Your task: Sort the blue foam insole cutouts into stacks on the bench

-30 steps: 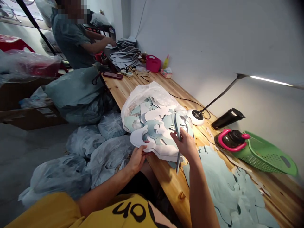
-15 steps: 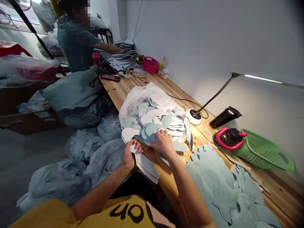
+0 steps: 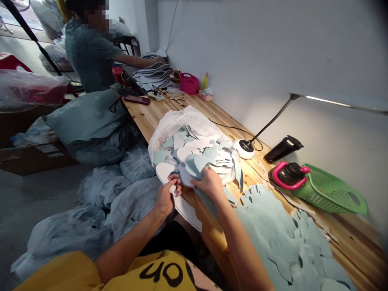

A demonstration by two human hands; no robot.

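Note:
My left hand (image 3: 167,196) is closed around a long white cut-out piece (image 3: 188,213), which hangs past the table's edge toward my lap. To its right, my right hand (image 3: 209,182) grips a light blue cut-out piece (image 3: 198,161) at its near edge. That piece is tilted up over the pile. Both hands are at the near side of an open clear plastic bag (image 3: 165,125) filled with white and light blue cut-outs. The fingertips of my right hand are partly hidden behind the piece.
Light blue cut-outs (image 3: 266,226) spread over the table (image 3: 142,117) at the right. Behind them are a lamp (image 3: 244,148), a black tumbler (image 3: 281,148), a jug (image 3: 289,174) and a green basket (image 3: 333,194). A person (image 3: 91,52) reaches toward stacked pieces (image 3: 154,74). Filled bags (image 3: 69,230) lie on the floor.
My right hand has lifted a light blue piece and tilted it up from the pile. My left hand still holds the white piece. The person's arm has reached farther over the stack.

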